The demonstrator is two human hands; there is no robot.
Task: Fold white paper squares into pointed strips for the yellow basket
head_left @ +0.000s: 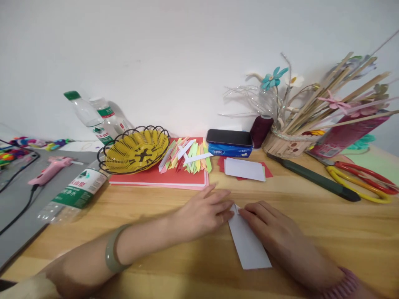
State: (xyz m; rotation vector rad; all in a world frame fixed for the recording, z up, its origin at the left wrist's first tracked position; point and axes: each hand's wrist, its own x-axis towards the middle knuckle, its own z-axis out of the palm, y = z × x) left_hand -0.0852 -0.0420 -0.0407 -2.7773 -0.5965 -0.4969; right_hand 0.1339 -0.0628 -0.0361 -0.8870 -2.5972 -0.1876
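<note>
A narrow white sheet of paper (pixel 250 245) lies lengthwise on the wooden table, with a small folded flap at its far end. My left hand (pixel 205 211) reaches in from the left with fingers stretched and apart, the lower fingertips at the paper's far left edge. From the right, my right hand (pixel 277 228) pinches the flap at the far end between its fingertips, its thumb mostly hidden. Just beyond the hands is a small stack of white paper pieces (pixel 245 169) on top of red ones.
Folded paper strips (pixel 188 157) rest on red sheets (pixel 156 178), beside a yellow basket (pixel 137 150). A phone (pixel 229 136) tops a blue pack (pixel 230 150). At right are a dark green tool (pixel 318 178) and scissors (pixel 363 178); at left, bottles (pixel 79 191) and a pink glue gun (pixel 50 171).
</note>
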